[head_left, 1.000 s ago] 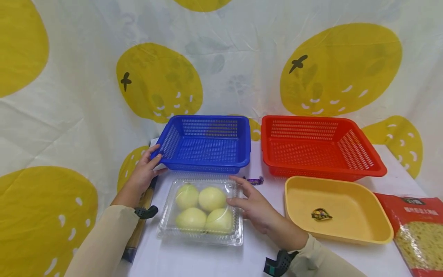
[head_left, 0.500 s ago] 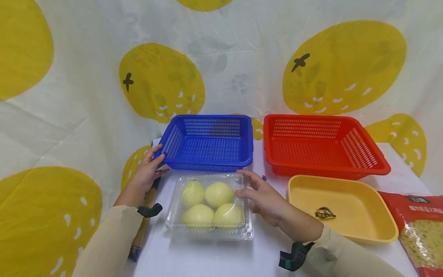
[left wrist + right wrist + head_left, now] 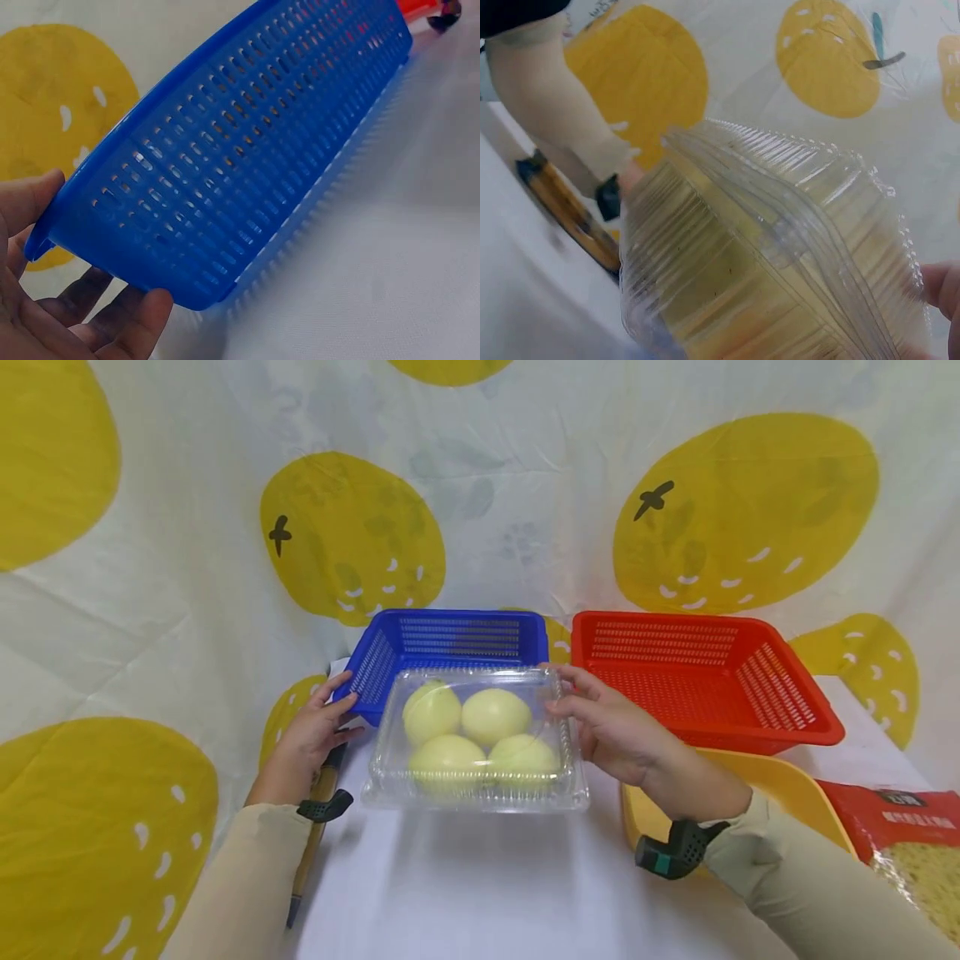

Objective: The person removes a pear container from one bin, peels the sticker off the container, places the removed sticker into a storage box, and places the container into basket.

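My left hand (image 3: 307, 739) grips the left rim of a blue perforated plastic basket (image 3: 457, 639). In the left wrist view the basket's wall (image 3: 225, 150) slants across, with the thumb on the rim and fingers curled underneath. A clear plastic clamshell box (image 3: 465, 797) hangs above the table, its right side held by my right hand (image 3: 630, 735). Through its lid show several pale yellow-green round fruits (image 3: 497, 714). The box covers the front of the basket. Close up in the right wrist view, the box (image 3: 780, 247) looks closed, with fingertips (image 3: 941, 300) at its edge.
A red perforated basket (image 3: 660, 639) stands right of the blue one. Before it sits a yellow tray (image 3: 810, 777), partly behind my right forearm. A red packet (image 3: 892, 810) lies far right. A long wooden-bodied item (image 3: 318, 810) lies along the table's left edge.
My right hand has raised the box of fruit off the table and carried it forward and rightward, over the blue basket's front edge. The left hand keeps its grip on the basket rim.
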Demonstrator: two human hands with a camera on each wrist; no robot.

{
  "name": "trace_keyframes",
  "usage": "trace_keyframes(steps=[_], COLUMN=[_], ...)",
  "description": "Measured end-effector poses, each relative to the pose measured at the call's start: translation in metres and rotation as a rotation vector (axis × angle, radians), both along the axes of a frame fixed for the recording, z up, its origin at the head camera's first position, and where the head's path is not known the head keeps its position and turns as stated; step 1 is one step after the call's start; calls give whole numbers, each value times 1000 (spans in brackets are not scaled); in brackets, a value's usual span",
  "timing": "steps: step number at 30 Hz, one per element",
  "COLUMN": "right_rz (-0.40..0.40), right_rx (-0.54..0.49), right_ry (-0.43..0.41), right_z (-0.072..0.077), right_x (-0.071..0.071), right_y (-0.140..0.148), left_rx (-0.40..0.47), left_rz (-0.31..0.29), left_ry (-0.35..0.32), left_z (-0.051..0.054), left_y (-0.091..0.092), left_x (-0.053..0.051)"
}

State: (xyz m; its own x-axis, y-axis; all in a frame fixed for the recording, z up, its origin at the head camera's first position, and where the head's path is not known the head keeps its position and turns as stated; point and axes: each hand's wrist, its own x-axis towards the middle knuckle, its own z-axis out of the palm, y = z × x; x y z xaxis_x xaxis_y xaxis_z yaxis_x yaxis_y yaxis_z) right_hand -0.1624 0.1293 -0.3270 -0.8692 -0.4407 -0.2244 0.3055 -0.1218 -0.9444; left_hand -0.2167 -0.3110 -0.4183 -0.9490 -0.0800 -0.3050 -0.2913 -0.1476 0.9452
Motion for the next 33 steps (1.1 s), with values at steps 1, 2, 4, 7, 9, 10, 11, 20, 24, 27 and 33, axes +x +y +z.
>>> trace_keyframes(steps=[1, 2, 4, 7, 9, 10, 11, 20, 24, 27, 33], right_rz=[-4, -9, -28, -59, -78, -86, -97, -174, -194, -209, -208], right_rx=[-12, -22, -23, -15, -5, -3, 0, 3, 53, 90, 198], right_ry=[-5, -11, -22, -48, -55, -56, -57, -46, -38, -27, -4], right_z=[4, 8, 14, 21, 22, 21, 20, -8, -20, -26, -39], right_x=[-6, -12, -26, -47, -62, -70, -78, -136, -150, -156, -162], right_y=[2, 3, 4, 2, 0, -1, -3, -28, -40, -52, -78], left_rx=[6, 8, 7, -2, -5, -5, -2, 7, -21, -20, -14], left_rz=[1, 3, 15, 30, 35, 35, 31, 16, 14, 24, 42], left_ry=[3, 6, 6, 14, 25, 32, 40, 54, 43, 37, 29], left_z=[-1, -1, -2, -3, -4, -5, -5, -6, -5, -6, -9], left_y=[0, 1, 1, 2, 2, 3, 3, 7, 11, 11, 6], left_x=[0, -1, -2, -3, -4, -4, -4, -5, -4, -4, 0])
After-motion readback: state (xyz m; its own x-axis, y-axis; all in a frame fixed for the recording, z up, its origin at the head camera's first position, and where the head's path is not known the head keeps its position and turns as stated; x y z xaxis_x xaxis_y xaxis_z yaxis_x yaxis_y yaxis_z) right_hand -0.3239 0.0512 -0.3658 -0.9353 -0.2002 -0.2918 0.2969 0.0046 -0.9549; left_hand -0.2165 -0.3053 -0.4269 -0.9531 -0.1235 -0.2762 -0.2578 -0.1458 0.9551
